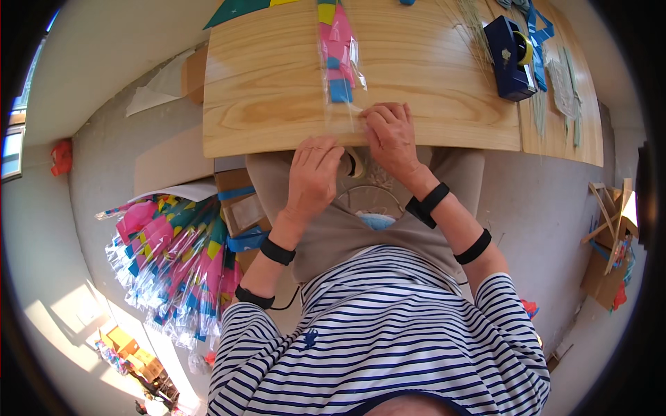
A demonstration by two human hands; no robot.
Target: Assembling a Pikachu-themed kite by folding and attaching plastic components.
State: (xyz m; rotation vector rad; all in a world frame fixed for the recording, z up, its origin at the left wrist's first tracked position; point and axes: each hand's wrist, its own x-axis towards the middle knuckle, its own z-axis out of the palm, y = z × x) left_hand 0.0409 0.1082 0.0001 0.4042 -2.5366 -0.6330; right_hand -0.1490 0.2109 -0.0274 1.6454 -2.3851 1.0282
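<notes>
A long clear plastic sleeve [340, 119] lies on the wooden table with its near end at the front edge. Inside it is a narrow bundle of folded pink, blue and yellow material [338, 52]. My right hand [392, 137] is closed, thumb and fingers pinching the right side of the sleeve's near end. At the table edge, my left hand [313, 175] has its fingers curled together on the left corner of that end. The fingertips of both hands are partly hidden.
A dark blue tape dispenser [510, 59] stands at the table's right, with thin sticks [470, 31] beside it. Green and yellow material [239, 10] lies at the far left. Left of my legs, many sleeved colourful bundles [173, 256] are heaped by cardboard boxes [243, 211].
</notes>
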